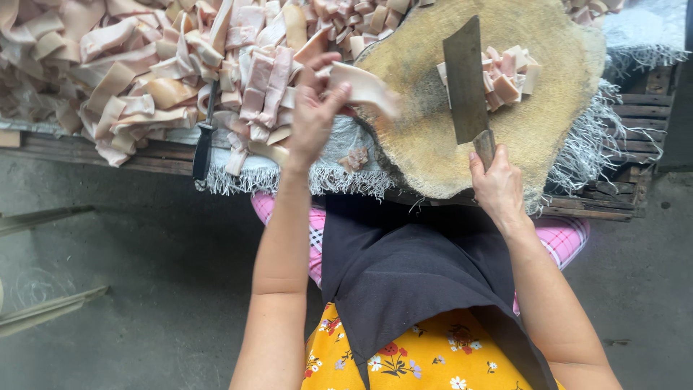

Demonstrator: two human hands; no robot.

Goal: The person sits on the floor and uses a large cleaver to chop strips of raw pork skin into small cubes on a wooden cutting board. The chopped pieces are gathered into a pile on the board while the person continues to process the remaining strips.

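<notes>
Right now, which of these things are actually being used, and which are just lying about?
In use:
left hand holding a pork strip
right hand gripping the cleaver
round wooden block
cut pieces
heap of strips

Lying about:
black-handled tool
small scrap
fringed cloth

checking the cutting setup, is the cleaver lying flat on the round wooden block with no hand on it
No, the right hand grips the handle of the cleaver, holding its blade over the wooden block.

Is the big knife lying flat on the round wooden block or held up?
Held up. The right hand grips the handle of the flat grey cleaver, tilting its blade over the round wooden chopping block.
</notes>
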